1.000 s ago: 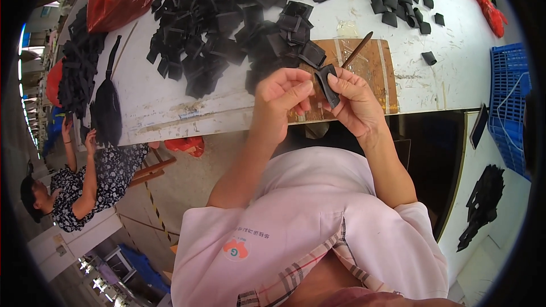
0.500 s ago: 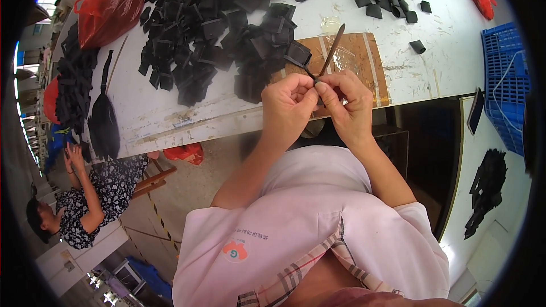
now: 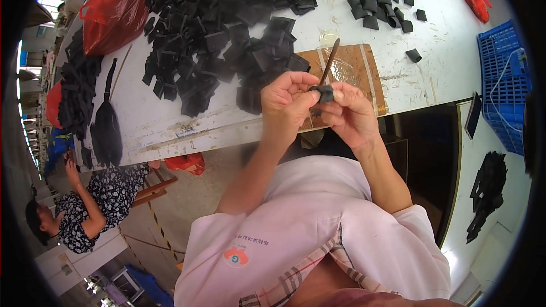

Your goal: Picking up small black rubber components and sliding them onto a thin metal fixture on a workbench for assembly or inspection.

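Near the table's front edge, my two hands pinch a small black fabric piece (image 3: 325,94) between them. My left hand (image 3: 287,99) has its thumb and fingers closed on the left side of it. My right hand (image 3: 354,115) grips its right side, with the other fingers curled below. A thin brown stick (image 3: 331,59) rises at a slant just behind the piece; its lower end is hidden by the piece and my hands. Under the stick lies a brown board (image 3: 367,77) with strips of clear tape. A big heap of flat black fabric pieces (image 3: 210,42) spreads to the left.
Several curled black pieces (image 3: 382,3) lie at the far right, one more (image 3: 413,55) apart from them. A red plastic bag (image 3: 114,20) and black brush-shaped thing (image 3: 106,131) are at left. A blue crate (image 3: 503,74) stands right. Another person (image 3: 85,216) sits at far left.
The black piece was stretched out toward the heap from my fingertips; now it is bunched small between both hands. My right hand has turned and dropped slightly.
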Available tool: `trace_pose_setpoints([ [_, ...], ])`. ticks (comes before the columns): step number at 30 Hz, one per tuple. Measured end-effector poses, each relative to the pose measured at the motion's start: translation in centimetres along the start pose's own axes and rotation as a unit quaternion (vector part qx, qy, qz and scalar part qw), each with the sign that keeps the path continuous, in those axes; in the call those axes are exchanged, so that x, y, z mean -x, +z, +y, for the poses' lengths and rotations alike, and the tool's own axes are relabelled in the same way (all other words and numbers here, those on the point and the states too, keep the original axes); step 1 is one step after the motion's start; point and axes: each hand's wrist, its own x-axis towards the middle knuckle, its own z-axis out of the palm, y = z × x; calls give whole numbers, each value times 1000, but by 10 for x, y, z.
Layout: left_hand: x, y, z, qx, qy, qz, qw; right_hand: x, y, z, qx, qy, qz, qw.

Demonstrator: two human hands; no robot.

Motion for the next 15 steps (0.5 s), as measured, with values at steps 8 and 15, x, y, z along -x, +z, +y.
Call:
trace_pose_setpoints([
  [8, -35, 7, 38, 569, -178, -206, 776, -14, 78, -71, 427, -95, -46, 898],
  [15, -34, 3, 12, 359, -126, -97, 920, -40, 29, -64, 386, -19, -71, 920],
])
